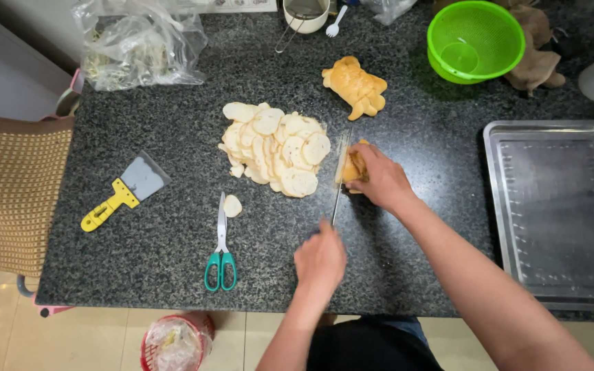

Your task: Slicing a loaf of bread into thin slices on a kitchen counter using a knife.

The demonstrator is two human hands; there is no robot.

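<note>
Golden bread piece under right hand fingers, knife alongside

Clear plastic bag: far left corner of dark speckled counter, crumpled, transparent with white glare, pale stringy contents showing through, mouth loose.

Second clear plastic bag: far edge of counter, right of centre, mostly cut off by top of frame, only crinkled corner visible, contents cannot tell.

Bag-lined red basket: on tiled floor below near counter edge, round, clear liner holding crumpled pale scraps.

No labels, signs or screens legible.
</note>
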